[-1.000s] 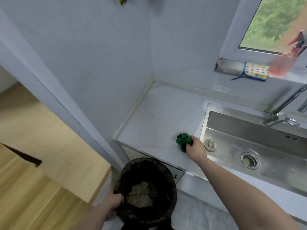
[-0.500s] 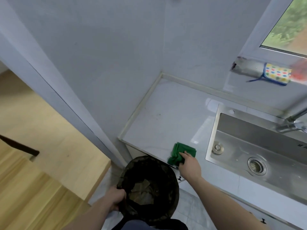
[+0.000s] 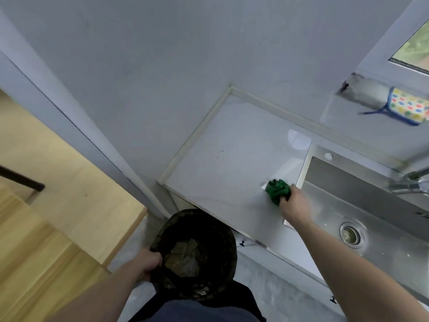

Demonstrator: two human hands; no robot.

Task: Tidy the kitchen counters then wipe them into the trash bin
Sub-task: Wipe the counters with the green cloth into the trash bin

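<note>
A crumpled green cloth (image 3: 276, 189) lies pressed on the white counter (image 3: 232, 147), close to the left rim of the sink. My right hand (image 3: 296, 205) grips it from the near side. Below the counter's front edge stands a black trash bin (image 3: 209, 240) with a dark liner and some scraps at its bottom. My left hand (image 3: 149, 263) holds the bin's left rim. A few small dark specks sit on the counter toward the left wall.
A steel sink (image 3: 371, 217) with a round drain (image 3: 351, 235) fills the right side, its tap (image 3: 411, 182) at the far right. A dotted sponge (image 3: 408, 105) rests on the window ledge. A wooden surface (image 3: 58, 182) lies left, beyond the wall.
My right hand has carried the green cloth from the counter's front edge above the bin back and to the right, near the sink rim. My left hand stays on the bin.
</note>
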